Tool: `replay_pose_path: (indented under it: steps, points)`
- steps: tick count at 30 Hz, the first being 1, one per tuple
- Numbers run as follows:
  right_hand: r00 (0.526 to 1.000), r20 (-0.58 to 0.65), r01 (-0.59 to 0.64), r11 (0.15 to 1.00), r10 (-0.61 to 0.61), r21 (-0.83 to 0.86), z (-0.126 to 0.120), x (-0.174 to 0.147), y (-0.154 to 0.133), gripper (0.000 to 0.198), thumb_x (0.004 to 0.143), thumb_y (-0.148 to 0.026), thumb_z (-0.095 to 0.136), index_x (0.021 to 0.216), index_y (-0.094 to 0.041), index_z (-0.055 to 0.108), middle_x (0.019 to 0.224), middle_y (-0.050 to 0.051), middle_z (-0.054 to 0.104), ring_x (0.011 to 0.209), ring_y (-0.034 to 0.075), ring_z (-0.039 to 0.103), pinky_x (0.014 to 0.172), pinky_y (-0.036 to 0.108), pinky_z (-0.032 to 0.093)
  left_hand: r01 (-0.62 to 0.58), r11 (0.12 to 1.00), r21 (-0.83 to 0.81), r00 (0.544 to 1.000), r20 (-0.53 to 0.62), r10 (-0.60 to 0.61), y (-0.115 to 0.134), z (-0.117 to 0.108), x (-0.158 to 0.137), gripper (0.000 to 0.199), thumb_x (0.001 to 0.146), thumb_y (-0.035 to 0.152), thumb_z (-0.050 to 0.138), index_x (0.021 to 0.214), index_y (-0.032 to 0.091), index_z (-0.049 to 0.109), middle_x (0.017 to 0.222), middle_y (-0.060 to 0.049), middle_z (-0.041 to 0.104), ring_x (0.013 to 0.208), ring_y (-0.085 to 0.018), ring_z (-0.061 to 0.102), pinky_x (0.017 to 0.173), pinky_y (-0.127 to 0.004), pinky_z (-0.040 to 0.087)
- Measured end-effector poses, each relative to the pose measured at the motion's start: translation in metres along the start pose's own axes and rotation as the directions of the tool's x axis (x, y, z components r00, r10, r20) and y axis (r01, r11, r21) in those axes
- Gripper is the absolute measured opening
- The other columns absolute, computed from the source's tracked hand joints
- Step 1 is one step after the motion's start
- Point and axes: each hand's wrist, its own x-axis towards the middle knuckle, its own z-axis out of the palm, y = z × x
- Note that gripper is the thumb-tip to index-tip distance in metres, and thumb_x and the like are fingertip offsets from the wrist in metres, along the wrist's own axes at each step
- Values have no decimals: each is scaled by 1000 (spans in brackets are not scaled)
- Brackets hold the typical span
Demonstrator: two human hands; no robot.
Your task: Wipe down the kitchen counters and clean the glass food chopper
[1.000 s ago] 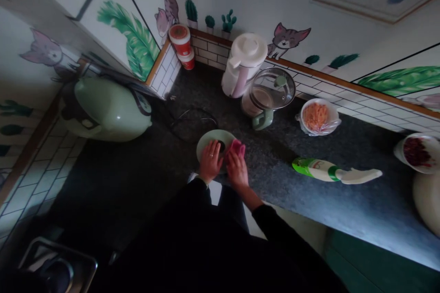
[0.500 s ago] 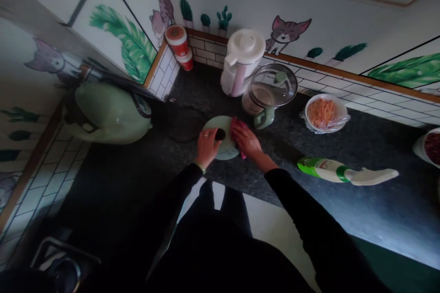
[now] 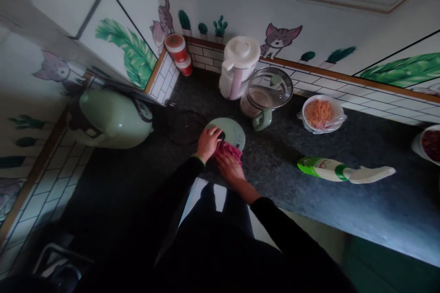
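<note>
A round pale green appliance base (image 3: pixel 234 129) with a dark centre lies on the counter in front of me. My left hand (image 3: pixel 207 144) grips its left side, fingers bent at the dark centre. Under my right hand (image 3: pixel 229 168) a crumpled pink cloth (image 3: pixel 231 148) is pressed against the near edge of the base, and my fingers are closed over it. Part of the base's near side is hidden by the cloth and both hands. Just behind it stands a glass pot (image 3: pixel 256 100) with a green handle, its glass lid (image 3: pixel 282 89) tilted on top.
A white jug (image 3: pixel 240 57) and two stacked red tubs (image 3: pixel 176 48) stand at the back wall. To the left is a green air-fryer-like appliance (image 3: pixel 110 121). At right are a bowl of shredded orange food (image 3: pixel 319 114), a lying spray bottle (image 3: pixel 330 169) and another bowl (image 3: pixel 421 146).
My right hand has swept the pink cloth from the right side of the base to its near edge, toward my left hand. My left hand stays at the base's left side.
</note>
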Motion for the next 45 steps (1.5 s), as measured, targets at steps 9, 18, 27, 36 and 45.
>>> replay_pose_path:
  steps: [9,18,27,36,45]
  points:
    - [971,-187,-150,989,147,-1,-59,110,64,55,102,-24,42,155,-13,49,166,10,42,156,33,31,128,53,30,11,999,41,1000,16,-11,2,-1,1,44,99,34,58,139,20,67,145,-12,63,119,-34,61,104,-49,52]
    - [986,-147,-87,995,80,-42,-9,3,16,52,103,-26,44,155,-19,51,159,8,52,154,30,37,125,49,35,-10,1000,5,1000,-12,10,-2,4,-1,44,100,36,55,141,24,65,147,-12,62,120,-32,61,105,-47,50]
    - [975,-204,-77,996,85,47,-55,121,68,53,102,-26,42,153,-16,52,162,10,48,156,31,29,127,55,30,23,999,49,1000,5,-23,2,2,0,45,100,39,55,141,23,66,147,-11,62,117,-34,62,100,-48,51]
    - [951,-195,-242,970,239,11,0,8,-5,53,103,-23,41,154,-14,50,160,15,49,155,32,36,127,56,33,40,999,37,999,-3,-40,7,1,0,44,100,38,56,141,23,65,147,-11,62,116,-33,63,95,-46,52]
    - [980,127,158,987,-154,-17,2,21,-13,53,100,-19,54,153,-26,54,151,9,60,147,29,47,123,50,40,-78,984,161,988,142,55,15,-29,18,35,92,33,70,124,18,72,129,-15,67,120,-34,58,106,-48,47]
